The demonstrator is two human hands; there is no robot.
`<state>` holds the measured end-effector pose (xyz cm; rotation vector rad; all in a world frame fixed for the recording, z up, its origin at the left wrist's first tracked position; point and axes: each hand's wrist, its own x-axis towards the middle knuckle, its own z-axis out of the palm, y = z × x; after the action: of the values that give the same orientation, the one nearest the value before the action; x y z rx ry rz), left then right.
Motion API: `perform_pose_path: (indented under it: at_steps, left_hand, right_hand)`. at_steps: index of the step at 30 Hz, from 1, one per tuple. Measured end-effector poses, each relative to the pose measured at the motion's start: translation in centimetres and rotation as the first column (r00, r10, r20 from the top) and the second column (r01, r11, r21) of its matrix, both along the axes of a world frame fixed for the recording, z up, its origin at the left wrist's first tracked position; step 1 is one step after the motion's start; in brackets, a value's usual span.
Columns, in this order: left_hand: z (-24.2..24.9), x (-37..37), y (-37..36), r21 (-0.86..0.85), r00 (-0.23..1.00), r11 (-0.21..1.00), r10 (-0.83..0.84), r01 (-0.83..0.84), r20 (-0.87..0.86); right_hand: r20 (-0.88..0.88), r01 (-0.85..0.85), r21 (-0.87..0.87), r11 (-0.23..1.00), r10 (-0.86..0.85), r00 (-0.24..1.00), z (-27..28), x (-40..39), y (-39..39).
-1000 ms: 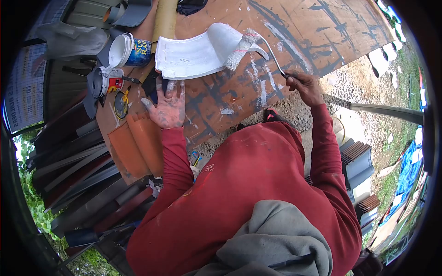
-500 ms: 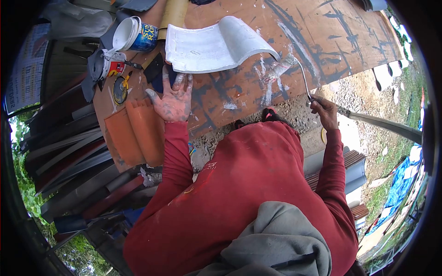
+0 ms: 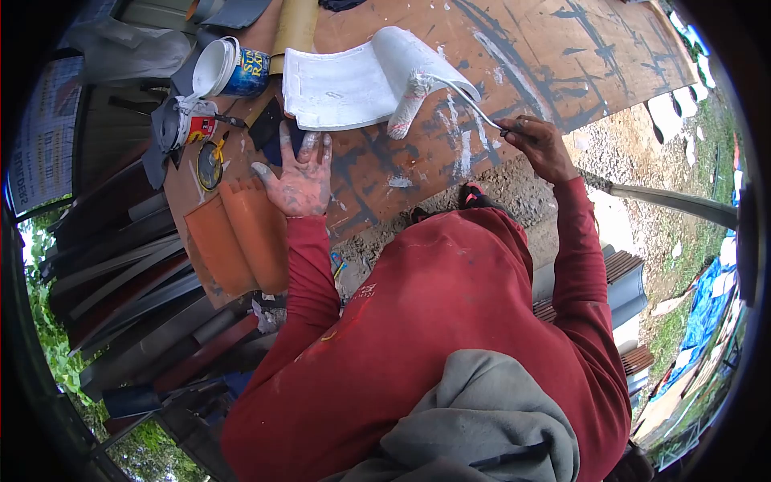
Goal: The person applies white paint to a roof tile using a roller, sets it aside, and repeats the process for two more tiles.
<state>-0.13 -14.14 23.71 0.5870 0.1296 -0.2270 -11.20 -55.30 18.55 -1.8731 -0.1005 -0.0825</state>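
A curved roof tile, coated in white paint, lies on the plywood table. My left hand, smeared with paint, has its fingers spread and its fingertips right at the tile's near left edge. In my right hand is the handle of a paint roller, gripped with the fingers closed round it. The roller's white-coated sleeve overlaps the near edge of the tile's raised curve, and its wire frame runs from there back to my right hand.
A paint bucket lies tipped at the back left, with a smaller paint-smeared tub and a brush near it. A roll of tape and an orange roof tile are by my left arm. A pole stands at the right.
My right hand has moved up and left, bringing the roller from beside the tile onto its right-hand curve. My left hand stays at the tile's near edge, almost unmoved.
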Motion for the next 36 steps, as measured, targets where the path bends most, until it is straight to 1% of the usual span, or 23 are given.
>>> perform_pose_path:
  at_steps: [2, 3, 4, 5, 6, 7, 9, 11, 12, 14, 15, 17, 19, 22, 23, 25, 27, 29, 31, 32, 33, 34, 36]
  left_hand:
    - [-1.0, -0.3, 0.7, -0.041, 1.0, 0.999, 0.017, -0.018, -0.012]
    - [-1.4, -0.7, 1.0, -0.075, 1.0, 0.997, 0.014, -0.016, -0.028]
    - [-1.3, -1.4, 0.7, -0.029, 0.997, 0.999, 0.044, -0.046, -0.067]
    - [-1.5, -2.1, 0.7, -0.033, 0.996, 0.997, 0.065, -0.067, -0.066]
    - [-1.7, -2.9, 0.8, -0.01, 0.993, 0.998, 0.06, -0.062, -0.097]
    - [-2.0, -3.6, 0.9, 0.013, 0.99, 0.998, 0.055, -0.054, -0.127]
    - [-4.3, -4.9, 1.8, 0.047, 0.99, 0.997, 0.068, -0.063, -0.12]
    - [-7.7, -6.2, 3.0, 0.054, 0.972, 0.996, 0.076, -0.066, -0.223]
    - [-9.7, -6.9, 3.5, 0.048, 0.972, 0.996, 0.087, -0.079, -0.22]
    - [-13.2, -8.1, 4.2, 0.08, 0.962, 0.996, -0.001, 0.024, -0.274]
    - [-14.0, -8.5, 3.8, 0.073, 0.963, 0.997, 0.01, 0.011, -0.271]
    - [-15.4, -8.9, 2.6, 0.11, 0.935, 0.994, 0.042, -0.003, -0.353]
    - [-16.2, -8.9, 1.8, 0.072, 0.944, 0.997, 0.042, -0.019, -0.326]
    - [-17.2, -8.7, 1.5, 0.188, 0.935, 0.981, 0.102, -0.039, -0.34]
    - [-17.5, -8.6, 1.8, 0.181, 0.933, 0.981, 0.134, -0.076, -0.335]
    - [-17.9, -8.7, 2.8, 0.299, 0.936, 0.954, 0.131, -0.029, -0.326]
    - [-18.4, -8.9, 4.2, 0.323, 0.927, 0.942, 0.196, -0.087, -0.321]
    - [-19.7, -9.3, 6.4, 0.502, 0.908, 0.859, 0.287, -0.103, -0.305]
    - [-19.8, -11.0, 8.1, 0.665, 0.894, 0.727, 0.397, -0.17, -0.206]
    - [-20.3, -11.1, 9.0, 0.74, 0.889, 0.642, 0.436, -0.201, -0.137]
    - [-21.2, -11.4, 10.5, 0.864, 0.902, 0.449, 0.432, -0.226, 0.011]
    - [-21.7, -12.0, 11.5, 0.939, 0.901, 0.222, 0.406, -0.262, 0.155]
    - [-20.8, -12.4, 11.6, 0.958, 0.851, 0.089, 0.488, -0.271, 0.195]
  right_hand:
    - [-0.051, 0.071, -0.088, 0.994, -0.075, 0.996, -1.2, -1.0, -0.5]
    - [-0.058, 0.05, -0.092, 0.995, -0.055, 0.997, -1.2, -1.6, -0.6]
    - [-0.063, 0.054, -0.104, 0.993, -0.061, 0.996, -1.2, -2.1, -0.6]
    - [-0.063, 0.057, -0.116, 0.992, -0.065, 0.996, -1.2, -2.4, -0.7]
    - [-0.074, 0.065, -0.063, 0.996, -0.07, 0.995, -1.9, -3.0, -0.7]
    - [-0.071, 0.045, -0.062, 0.997, -0.05, 0.996, -1.9, -3.3, -0.3]
    - [-0.193, 0.105, 0.068, 0.992, -0.09, 0.977, -1.6, -4.3, 0.4]
    - [-0.293, 0.153, 0.144, 0.978, -0.105, 0.95, -2.4, -4.8, 1.0]
    - [-0.307, 0.148, 0.137, 0.979, -0.1, 0.946, -2.7, -4.8, 1.2]
    - [-0.311, 0.144, 0.138, 0.98, -0.095, 0.946, -2.8, -4.4, 1.5]
    - [-0.306, 0.13, 0.132, 0.983, -0.085, 0.948, -2.6, -3.8, 1.5]
    - [-0.319, 0.129, 0.123, 0.984, -0.084, 0.944, -2.2, -2.6, 1.6]
    - [-0.326, 0.093, 0.049, 0.994, -0.072, 0.943, -0.9, -1.2, 1.3]
    - [-0.307, 0.089, 0.002, 0.996, -0.084, 0.948, 0.9, 1.5, 2.1]
    - [-0.3, 0.052, -0.005, 0.999, -0.051, 0.953, 1.3, 2.3, 2.7]
    - [-0.341, 0.117, 0.152, 0.981, -0.059, 0.938, 1.8, 3.7, 4.3]
    - [-0.34, 0.09, 0.16, 0.983, -0.031, 0.94, 1.5, 5.2, 6.2]
    - [-0.367, 0.075, 0.199, 0.977, 0.004, 0.93, 1.4, 6.3, 7.6]
    - [-0.354, 0.024, 0.191, 0.981, 0.047, 0.934, 2.5, 6.8, 9.7]
    - [-0.387, 0.049, 0.236, 0.971, 0.048, 0.921, 3.0, 7.2, 10.8]
    - [-0.402, 0.061, 0.285, 0.957, 0.062, 0.914, 3.6, 8.4, 11.9]
    - [-0.401, 0.07, 0.319, 0.945, 0.067, 0.914, 3.7, 9.2, 13.0]
    - [-0.379, 0.076, 0.372, 0.925, 0.077, 0.922, 2.8, 10.8, 15.2]
